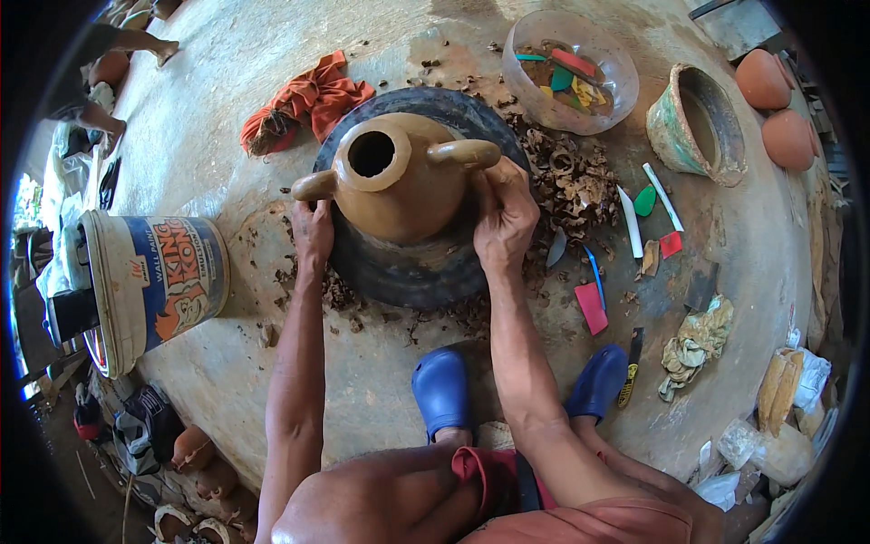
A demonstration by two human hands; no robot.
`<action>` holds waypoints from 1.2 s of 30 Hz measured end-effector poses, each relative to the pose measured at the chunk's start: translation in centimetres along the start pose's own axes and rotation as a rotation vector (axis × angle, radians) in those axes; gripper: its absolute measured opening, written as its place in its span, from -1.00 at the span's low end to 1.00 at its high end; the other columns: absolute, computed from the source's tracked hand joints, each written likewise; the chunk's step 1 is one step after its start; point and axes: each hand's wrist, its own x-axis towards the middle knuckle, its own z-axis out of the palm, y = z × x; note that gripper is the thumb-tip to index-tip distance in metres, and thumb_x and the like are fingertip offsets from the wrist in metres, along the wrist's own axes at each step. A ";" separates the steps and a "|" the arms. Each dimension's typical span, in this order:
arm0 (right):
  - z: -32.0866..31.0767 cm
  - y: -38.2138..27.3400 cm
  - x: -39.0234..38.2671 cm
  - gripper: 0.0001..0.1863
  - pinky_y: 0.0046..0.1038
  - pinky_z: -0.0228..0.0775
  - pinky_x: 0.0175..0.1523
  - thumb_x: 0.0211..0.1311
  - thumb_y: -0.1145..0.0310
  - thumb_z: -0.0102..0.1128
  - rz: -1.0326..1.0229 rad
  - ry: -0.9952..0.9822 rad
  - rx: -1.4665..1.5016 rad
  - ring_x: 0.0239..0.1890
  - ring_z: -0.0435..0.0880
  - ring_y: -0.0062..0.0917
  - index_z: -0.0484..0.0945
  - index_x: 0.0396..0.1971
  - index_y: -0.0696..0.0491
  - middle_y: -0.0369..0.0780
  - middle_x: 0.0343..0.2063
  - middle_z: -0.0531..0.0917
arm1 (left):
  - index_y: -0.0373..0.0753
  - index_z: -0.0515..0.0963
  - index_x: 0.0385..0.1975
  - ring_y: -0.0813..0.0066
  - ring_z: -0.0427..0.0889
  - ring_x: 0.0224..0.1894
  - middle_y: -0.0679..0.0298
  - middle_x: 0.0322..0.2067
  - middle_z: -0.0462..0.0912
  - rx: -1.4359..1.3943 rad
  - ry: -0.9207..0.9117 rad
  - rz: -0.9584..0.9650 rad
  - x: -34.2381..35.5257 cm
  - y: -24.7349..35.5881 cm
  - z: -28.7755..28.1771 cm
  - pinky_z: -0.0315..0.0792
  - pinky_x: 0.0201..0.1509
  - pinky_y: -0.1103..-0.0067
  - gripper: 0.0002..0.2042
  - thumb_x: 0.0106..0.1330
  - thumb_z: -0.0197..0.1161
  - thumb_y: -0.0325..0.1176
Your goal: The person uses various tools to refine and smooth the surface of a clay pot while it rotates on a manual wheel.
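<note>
A brown wet-looking clay pot (399,208) with a round open mouth and two side handles stands on a dark round wheel (399,281). My left hand (314,234) is closed at the pot's left handle (314,186), thumb and fingers pressed up against its underside. On the other side my right hand (509,216) grips beneath the right handle (467,152), fingers bent in towards the pot wall and partly hidden. Clay shavings (575,177) lie heaped along the wheel's right edge.
A clear basin (621,109) with coloured scrapers and a crusted pot (680,136) stand at the far right. Nearer lie white sticks (632,222), a red scraper (591,308) and a crumpled cloth (696,349). An orange rag (317,95) and a paint bucket (163,281) are at left. Someone's foot (165,53) shows far left.
</note>
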 end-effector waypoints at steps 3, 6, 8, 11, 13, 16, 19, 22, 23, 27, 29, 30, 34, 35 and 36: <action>-0.6 0.4 -0.3 -0.80 -0.40 0.52 0.17 0.44 0.54 0.37 0.079 -0.026 0.110 0.04 0.73 -0.44 0.74 0.00 0.18 -0.17 -0.02 0.80 | -0.30 0.63 0.21 0.17 0.69 0.19 0.04 0.13 0.74 0.109 -0.008 -0.014 0.1 -0.5 -0.6 0.48 0.33 0.32 -0.64 0.54 0.19 -0.26; -0.5 -0.9 0.4 -0.65 -0.28 0.57 0.24 0.37 0.32 0.50 0.107 -0.037 0.084 0.11 0.74 -0.24 0.74 0.08 0.12 -0.09 0.07 0.77 | -0.28 0.63 0.22 0.18 0.69 0.22 0.04 0.14 0.74 0.100 -0.047 0.017 0.9 -1.2 -0.8 0.48 0.34 0.32 -0.63 0.54 0.21 -0.25; 0.3 -1.3 1.0 -0.69 -0.31 0.55 0.24 0.44 0.35 0.44 0.085 -0.057 0.096 0.11 0.73 -0.33 0.72 0.08 0.15 -0.11 0.08 0.77 | -0.27 0.63 0.22 0.19 0.69 0.23 0.04 0.14 0.74 0.040 -0.046 -0.025 0.9 -1.4 -0.8 0.48 0.35 0.33 -0.63 0.54 0.22 -0.23; 0.5 -2.2 1.2 -0.74 -0.31 0.54 0.24 0.50 0.37 0.37 0.085 -0.066 0.084 0.10 0.74 -0.35 0.72 0.05 0.20 -0.12 0.07 0.77 | -0.26 0.63 0.25 0.18 0.69 0.23 0.03 0.15 0.74 0.080 -0.050 0.008 1.0 -1.2 -0.4 0.48 0.36 0.32 -0.61 0.53 0.24 -0.22; 0.7 -2.5 1.1 -0.78 -0.32 0.57 0.17 0.51 0.37 0.36 0.022 -0.003 -0.007 0.04 0.76 -0.34 0.73 -0.02 0.20 -0.13 0.00 0.79 | -0.26 0.63 0.25 0.17 0.69 0.23 0.03 0.15 0.74 0.092 -0.054 -0.008 1.1 -1.6 -0.6 0.48 0.36 0.32 -0.61 0.53 0.24 -0.21; 1.3 -3.6 0.8 -0.81 -0.32 0.57 0.13 0.51 0.38 0.34 0.048 0.061 -0.172 -0.02 0.76 -0.34 0.74 -0.07 0.19 -0.14 -0.08 0.80 | -0.25 0.64 0.24 0.15 0.70 0.22 0.03 0.14 0.75 0.131 -0.052 -0.016 0.9 -1.0 -0.9 0.47 0.35 0.31 -0.61 0.54 0.24 -0.20; 1.7 -4.5 0.6 -0.84 -0.30 0.56 0.11 0.50 0.42 0.33 0.241 0.038 -0.139 -0.04 0.76 -0.34 0.75 -0.09 0.18 -0.16 -0.13 0.80 | -0.25 0.66 0.21 0.15 0.70 0.21 0.04 0.12 0.77 0.135 -0.036 -0.001 0.1 -0.2 -0.6 0.48 0.34 0.31 -0.62 0.54 0.25 -0.18; 1.3 -3.0 0.6 -0.85 -0.33 0.55 0.11 0.50 0.45 0.32 0.113 0.044 -0.032 -0.04 0.76 -0.33 0.75 -0.09 0.19 -0.16 -0.14 0.80 | -0.24 0.68 0.20 0.17 0.72 0.19 0.06 0.10 0.78 0.081 -0.017 0.030 0.3 0.4 -0.6 0.49 0.31 0.32 -0.63 0.54 0.25 -0.18; 1.0 -2.3 0.6 -0.85 -0.33 0.55 0.11 0.50 0.45 0.32 0.111 0.041 -0.027 -0.04 0.76 -0.33 0.75 -0.09 0.19 -0.16 -0.14 0.80 | -0.23 0.68 0.19 0.17 0.72 0.18 0.07 0.09 0.78 0.048 -0.024 0.038 0.3 0.4 -0.7 0.50 0.30 0.32 -0.64 0.54 0.25 -0.18; -1.8 1.3 0.5 -0.89 -0.41 0.55 0.09 0.48 0.47 0.36 -0.013 -0.054 0.001 -0.08 0.75 -0.45 0.75 -0.12 0.17 -0.18 -0.17 0.80 | -0.20 0.68 0.20 0.20 0.73 0.16 0.09 0.08 0.79 0.073 -0.029 0.011 0.3 0.9 -0.4 0.52 0.28 0.33 -0.65 0.54 0.24 -0.19; -3.4 1.7 0.0 -0.89 -0.43 0.53 0.09 0.46 0.43 0.41 0.219 -0.025 -0.007 -0.08 0.71 -0.53 0.75 -0.16 0.15 -0.22 -0.18 0.79 | -0.18 0.69 0.18 0.21 0.74 0.17 0.11 0.08 0.79 0.075 -0.046 0.014 0.3 0.9 -0.5 0.53 0.27 0.34 -0.65 0.53 0.25 -0.18; -3.6 2.0 0.0 -0.75 -0.43 0.51 -0.11 0.36 0.29 0.54 0.234 0.025 0.021 -0.22 0.66 -0.49 0.75 -0.14 0.13 -0.24 -0.23 0.77 | -0.18 0.69 0.18 0.21 0.74 0.17 0.11 0.08 0.79 0.074 -0.043 0.012 0.4 1.1 -0.5 0.53 0.27 0.34 -0.65 0.53 0.25 -0.18; -1.9 -1.1 0.5 -0.63 -0.41 0.56 -0.04 0.29 0.24 0.61 0.041 -0.046 0.076 -0.12 0.73 -0.42 0.75 -0.03 0.13 -0.21 -0.12 0.77 | -0.18 0.70 0.17 0.21 0.74 0.17 0.10 0.08 0.80 0.149 -0.059 -0.006 1.4 0.8 -1.1 0.53 0.28 0.35 -0.64 0.50 0.27 -0.16; -1.6 -1.5 1.1 -0.63 -0.41 0.56 -0.04 0.29 0.24 0.61 0.035 -0.045 0.075 -0.12 0.73 -0.42 0.75 -0.03 0.13 -0.21 -0.12 0.77 | -0.17 0.70 0.17 0.19 0.74 0.17 0.09 0.08 0.80 0.170 -0.074 0.006 1.8 0.8 -1.1 0.53 0.28 0.34 -0.63 0.50 0.27 -0.15; -1.5 -1.8 1.6 -0.61 -0.37 0.59 0.01 0.27 0.25 0.62 -0.017 -0.061 0.038 -0.08 0.74 -0.39 0.75 -0.01 0.13 -0.19 -0.10 0.77 | -0.17 0.70 0.17 0.19 0.74 0.17 0.09 0.08 0.80 0.165 -0.072 0.010 2.1 0.8 -0.9 0.53 0.28 0.34 -0.63 0.50 0.27 -0.15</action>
